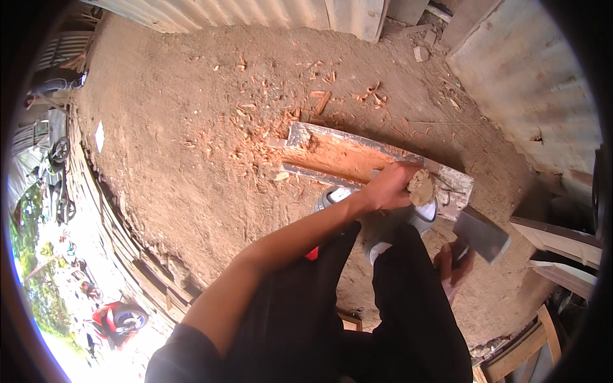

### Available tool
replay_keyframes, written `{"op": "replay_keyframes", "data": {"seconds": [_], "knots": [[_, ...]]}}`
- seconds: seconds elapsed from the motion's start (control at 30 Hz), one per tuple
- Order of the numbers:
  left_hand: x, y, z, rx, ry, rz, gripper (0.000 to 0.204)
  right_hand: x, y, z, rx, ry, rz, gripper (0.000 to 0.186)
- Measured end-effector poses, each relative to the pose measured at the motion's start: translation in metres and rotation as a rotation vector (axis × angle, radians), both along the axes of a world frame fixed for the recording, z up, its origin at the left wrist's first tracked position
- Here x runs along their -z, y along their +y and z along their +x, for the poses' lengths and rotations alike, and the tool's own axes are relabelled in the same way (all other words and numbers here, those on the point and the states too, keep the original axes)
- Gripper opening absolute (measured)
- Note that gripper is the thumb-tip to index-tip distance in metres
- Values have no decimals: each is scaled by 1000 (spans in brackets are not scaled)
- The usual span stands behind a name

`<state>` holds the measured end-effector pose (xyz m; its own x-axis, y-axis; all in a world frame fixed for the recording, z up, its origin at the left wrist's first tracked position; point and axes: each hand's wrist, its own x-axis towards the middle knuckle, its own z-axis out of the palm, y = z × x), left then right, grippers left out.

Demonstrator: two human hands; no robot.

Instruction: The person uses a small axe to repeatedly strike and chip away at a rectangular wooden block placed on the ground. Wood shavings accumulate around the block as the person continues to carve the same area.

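A long wooden piece point(345, 150) with a hollowed, orange-brown trough and pale, weathered edges lies on the dirt ground before me. My left hand point(389, 186) is closed around what looks like a chisel, held over the near side of the trough. The chisel's battered, round wooden butt point(421, 187) points up toward me; most of its blade is hidden. Lower right, my right hand point(454, 267) wraps the handle of a hammer with a dark, blocky head point(483, 235). That head is tilted and apart from the chisel's butt.
My shoes point(423, 214) are close against the wood's near edge. Wood chips point(246, 131) litter the dirt around its far left end. Corrugated metal sheets point(530, 83) stand at the back and right. Wooden boards point(562, 242) lie at right. A red motorcycle point(118, 319) is outside at left.
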<state>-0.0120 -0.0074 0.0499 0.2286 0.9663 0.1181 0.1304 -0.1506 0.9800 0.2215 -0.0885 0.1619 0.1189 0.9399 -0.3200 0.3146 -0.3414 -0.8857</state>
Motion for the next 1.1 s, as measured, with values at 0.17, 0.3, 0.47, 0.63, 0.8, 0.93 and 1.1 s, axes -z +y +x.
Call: {"op": "replay_keyframes", "data": {"seconds": [0.17,0.3,0.47,0.63,0.8,0.93,1.1], "knots": [[9,-4,13,-39,239,89,41,1,5,2,148,20,-190,26],[2,-6,18,-82,381,109,49,2,9,-8,153,61,-230,25],[17,-3,21,-34,366,288,46,12,4,-3,75,42,-161,25],[20,-3,20,16,382,482,41,21,-1,-2,53,29,-157,25],[33,2,0,-4,427,377,40,24,-1,-2,35,30,-155,25],[35,-4,-3,110,491,393,40,25,1,-4,19,34,-158,25],[28,4,5,174,375,361,46,26,0,-2,22,37,-145,25]]}}
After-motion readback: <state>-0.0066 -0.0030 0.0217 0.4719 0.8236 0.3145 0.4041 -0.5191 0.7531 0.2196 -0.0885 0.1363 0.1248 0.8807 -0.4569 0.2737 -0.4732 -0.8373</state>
